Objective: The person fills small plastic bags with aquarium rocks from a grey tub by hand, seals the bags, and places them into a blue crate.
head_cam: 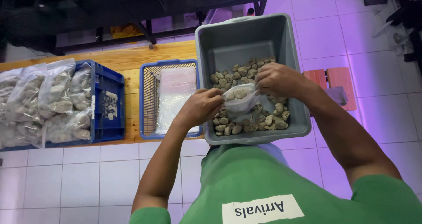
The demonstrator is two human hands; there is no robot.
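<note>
Green cloth of the person's shirt [263, 184] fills the bottom of the view, with a white label on it. Above it, the left hand [200, 107] pinches one side of a small clear plastic bag [241, 98], and the right hand [277, 79] grips the other side, fingers closed on the edge. Inside the bag are a few pale lumps. Both hands hold it over a grey plastic tub [228, 43], just above the heap of small brownish lumps [252, 114] on the tub's bottom. Left of the tub, on a wooden bench [127, 59], stands a blue basket [149, 101] with flat clear bags inside. Further left, a blue crate [110, 101] carries filled bags [44, 101] of similar lumps.
</note>
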